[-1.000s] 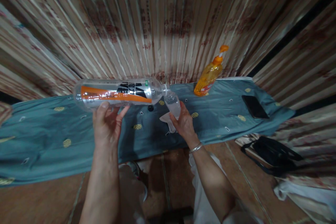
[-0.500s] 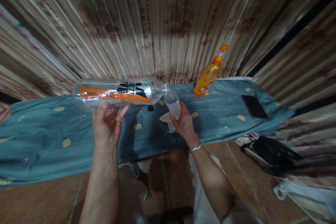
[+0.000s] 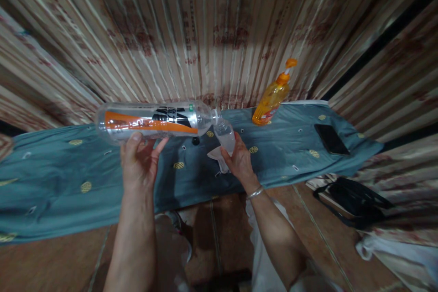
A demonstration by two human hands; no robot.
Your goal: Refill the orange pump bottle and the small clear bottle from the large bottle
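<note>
A large clear plastic bottle with an orange, silver and black label lies sideways in my left hand, which grips it from below. Its mouth points right, at the rim of a clear plastic cup. My right hand is wrapped round that cup, which is tilted and has cloudy liquid in it. Below the cup, a whitish, thin piece of material lies on the cloth, partly hidden by my right hand. A small black cap-like disc rests under the bottle's neck.
An orange pump bottle stands at the back of the table with its teal patterned cloth. A black phone lies to its right. Pleated curtains hang behind. A dark bag is on the floor at the right.
</note>
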